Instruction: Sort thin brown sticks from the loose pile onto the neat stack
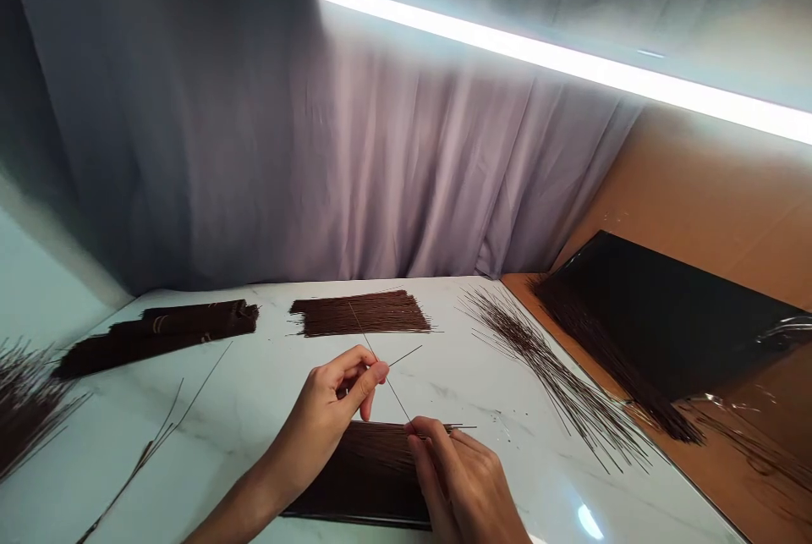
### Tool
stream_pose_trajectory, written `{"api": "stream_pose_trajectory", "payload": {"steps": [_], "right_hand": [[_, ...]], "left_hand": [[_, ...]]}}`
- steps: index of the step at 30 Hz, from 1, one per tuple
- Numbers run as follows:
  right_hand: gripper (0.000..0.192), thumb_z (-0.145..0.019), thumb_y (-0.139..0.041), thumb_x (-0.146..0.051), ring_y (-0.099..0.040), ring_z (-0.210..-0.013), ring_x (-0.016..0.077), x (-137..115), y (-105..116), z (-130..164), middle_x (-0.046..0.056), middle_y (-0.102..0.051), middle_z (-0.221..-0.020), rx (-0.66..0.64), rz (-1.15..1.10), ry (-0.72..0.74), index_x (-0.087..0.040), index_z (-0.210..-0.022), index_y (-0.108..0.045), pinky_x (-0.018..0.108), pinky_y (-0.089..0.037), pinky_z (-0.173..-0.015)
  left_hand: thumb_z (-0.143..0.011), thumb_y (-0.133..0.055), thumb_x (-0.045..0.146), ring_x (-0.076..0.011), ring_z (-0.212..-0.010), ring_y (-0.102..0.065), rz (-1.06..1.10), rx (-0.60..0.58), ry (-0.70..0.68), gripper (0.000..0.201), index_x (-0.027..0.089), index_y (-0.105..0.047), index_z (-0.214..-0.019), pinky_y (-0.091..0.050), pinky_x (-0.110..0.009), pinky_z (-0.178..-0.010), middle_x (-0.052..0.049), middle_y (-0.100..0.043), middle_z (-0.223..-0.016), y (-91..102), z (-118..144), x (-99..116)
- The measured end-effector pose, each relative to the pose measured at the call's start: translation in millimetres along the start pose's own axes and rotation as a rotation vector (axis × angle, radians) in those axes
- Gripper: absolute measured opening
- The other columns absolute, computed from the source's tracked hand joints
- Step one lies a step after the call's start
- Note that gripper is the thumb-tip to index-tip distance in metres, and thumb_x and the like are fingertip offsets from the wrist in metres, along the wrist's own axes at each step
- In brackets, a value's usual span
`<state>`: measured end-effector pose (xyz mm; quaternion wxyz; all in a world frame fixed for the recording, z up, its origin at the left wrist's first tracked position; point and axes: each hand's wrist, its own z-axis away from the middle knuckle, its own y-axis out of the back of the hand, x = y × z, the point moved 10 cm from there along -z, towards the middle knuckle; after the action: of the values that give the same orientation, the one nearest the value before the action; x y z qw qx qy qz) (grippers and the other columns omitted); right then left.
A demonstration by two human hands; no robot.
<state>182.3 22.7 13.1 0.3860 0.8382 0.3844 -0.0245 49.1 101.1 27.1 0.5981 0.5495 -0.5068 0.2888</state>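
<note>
Nearest the lens: flat pile of dark brown sticks (371, 476) on the white marble table (254, 409), lying crosswise under both hands. Right hand (460, 480) rests on the pile's right end, fingertips closed on a thin stick (397, 396) that slants up and left. Left hand (330, 413) pinches near the same spot higher up, thumb against forefinger; a second thin stick (406, 354) juts right from that pinch. Whether the left fingers hold one stick or both, cannot tell.

Outward: a neat, squared batch (361, 313) lies just beyond the hands. Far left, a long dark stacked bundle (158, 332). A few stray sticks (161, 430) lie loose at left; a ragged clump (25, 400) shows at the frame's left edge. Right, a fanned loose heap (551, 366) runs to the table edge, and past it a large mass on black sheeting (666, 315) over a brown surface.

Judgement on progress: two tidy lots look sorted; the loose heaps at right and left look unhandled, so much remains.

Grey curtain (381, 172) behind, strip light (571, 62) above.
</note>
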Motion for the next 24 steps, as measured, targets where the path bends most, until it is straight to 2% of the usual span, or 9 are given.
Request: {"api": "stream_pose_trajectory", "payload": {"steps": [9, 16, 20, 24], "right_hand": [[0.017, -0.107, -0.038, -0.015, -0.056, -0.049, 0.0130, 0, 0, 0, -0.003, -0.065, -0.065, -0.014, -0.019, 0.000, -0.021, -0.105, -0.054, 0.026, -0.038, -0.054], [0.016, -0.106, -0.038, -0.017, -0.055, -0.049, 0.0132, 3, -3, 3, -0.002, -0.065, -0.066, -0.037, -0.033, -0.017, -0.021, -0.106, -0.054, 0.024, -0.038, -0.054], [0.019, -0.109, -0.036, -0.026, -0.054, -0.048, 0.0125, 18, -11, 5, -0.005, -0.057, -0.060, -0.124, -0.239, -0.170, -0.022, -0.104, -0.054, 0.022, -0.039, -0.052], [0.025, -0.110, -0.034, -0.035, -0.053, -0.052, 0.0120, 25, -18, 5, -0.005, -0.057, -0.063, -0.194, -0.476, -0.279, -0.023, -0.099, -0.053, 0.022, -0.041, -0.054]], "left_hand": [[-0.102, -0.050, 0.052, -0.0143, -0.062, -0.039, 0.009, -0.027, 0.011, 0.037, 0.023, -0.057, -0.081, -0.031, -0.026, -0.062, 0.007, -0.046, -0.059, -1.6, 2, 1], [-0.102, -0.050, 0.052, -0.0131, -0.059, -0.037, 0.038, -0.049, 0.012, 0.039, 0.022, -0.056, -0.078, -0.033, -0.026, -0.062, 0.005, -0.052, -0.066, -3.9, 1, 1], [-0.102, -0.052, 0.051, -0.0132, -0.060, -0.039, 0.087, -0.067, 0.010, 0.037, 0.022, -0.058, -0.081, -0.034, -0.025, -0.061, 0.005, -0.055, -0.066, -5.9, 1, 1], [-0.102, -0.051, 0.051, -0.0125, -0.058, -0.037, 0.147, -0.067, 0.020, 0.036, 0.021, -0.057, -0.082, -0.032, -0.024, -0.059, 0.005, -0.053, -0.064, -6.7, 1, 0]]}}
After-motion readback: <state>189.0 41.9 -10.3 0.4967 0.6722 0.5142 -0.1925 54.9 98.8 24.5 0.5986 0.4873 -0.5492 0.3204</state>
